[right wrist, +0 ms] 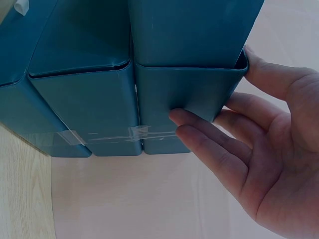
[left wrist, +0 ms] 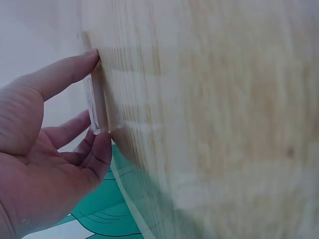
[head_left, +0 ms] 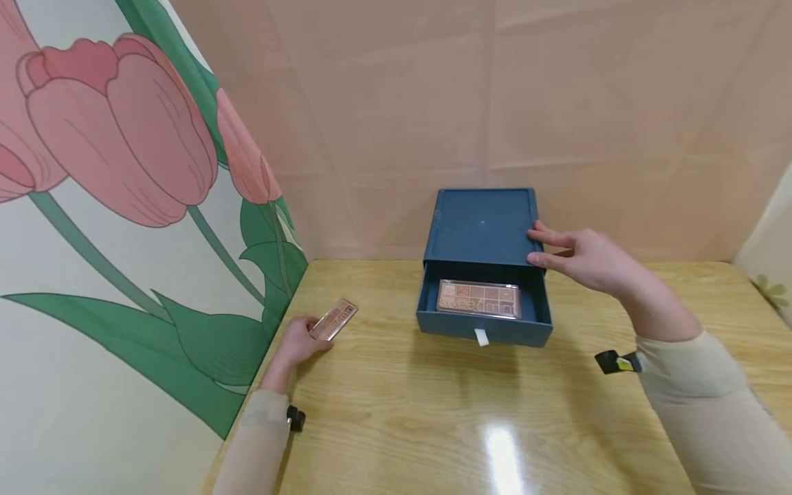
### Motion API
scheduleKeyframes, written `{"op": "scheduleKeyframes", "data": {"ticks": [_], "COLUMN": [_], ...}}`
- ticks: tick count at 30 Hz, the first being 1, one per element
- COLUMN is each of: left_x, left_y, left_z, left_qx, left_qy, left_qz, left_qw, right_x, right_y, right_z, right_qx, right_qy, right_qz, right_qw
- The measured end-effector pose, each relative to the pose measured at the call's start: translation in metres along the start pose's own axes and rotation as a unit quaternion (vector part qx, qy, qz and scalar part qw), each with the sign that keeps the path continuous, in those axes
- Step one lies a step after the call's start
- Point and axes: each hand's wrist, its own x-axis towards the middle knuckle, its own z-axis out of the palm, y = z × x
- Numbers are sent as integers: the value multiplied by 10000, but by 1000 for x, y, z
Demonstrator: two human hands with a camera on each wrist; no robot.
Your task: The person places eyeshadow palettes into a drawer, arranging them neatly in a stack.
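Note:
In the head view, a small eyeshadow palette [head_left: 334,320] lies tilted at the table's left side, its near end between the thumb and fingers of my left hand [head_left: 301,342]. The left wrist view shows the palette [left wrist: 99,99] edge-on, pinched there. A dark blue drawer box [head_left: 485,223] has its top drawer [head_left: 482,330] pulled out. Inside lies a wider eyeshadow palette [head_left: 479,300] with a clear lid. My right hand [head_left: 588,258] touches the box's right edge, its fingers mostly straight. The right wrist view has those fingers [right wrist: 209,139] against the box's side.
Three blue drawer units [right wrist: 84,104] are stacked and taped together at the side. A white pull tab [head_left: 482,337] hangs from the drawer front. The wood-grain table [head_left: 396,412] meets a tulip-patterned panel [head_left: 111,137] at left and a pinkish cloth [head_left: 383,137] behind.

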Motion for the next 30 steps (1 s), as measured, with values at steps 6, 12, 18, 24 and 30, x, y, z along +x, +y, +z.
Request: {"op": "scheduleKeyframes", "data": {"ticks": [6, 12, 18, 24, 30], "left_x": [-1, -2, -3, -4, -4], "left_y": [0, 0, 0, -1, -1], "left_z": [-1, -3, -3, -3, -4], "left_qx": [77, -7, 21, 105, 90], "left_qy": [-23, -72, -31, 29, 88], "left_qz": [-37, -163, -111, -3, -3], "left_qw": [10000, 9998, 9999, 9999, 9999], "right_x": [0, 0, -1, 0, 0], "right_y": [-1, -2, -2, -2, -1], "right_z": [0, 1, 2, 2, 1], "right_qx": [1, -45, -45, -67, -31], "right_qy": [3, 22, 25, 46, 37], "right_qz": [-27, -46, -43, -33, -55], "right_qw": [10000, 10000, 10000, 10000, 10000]}}
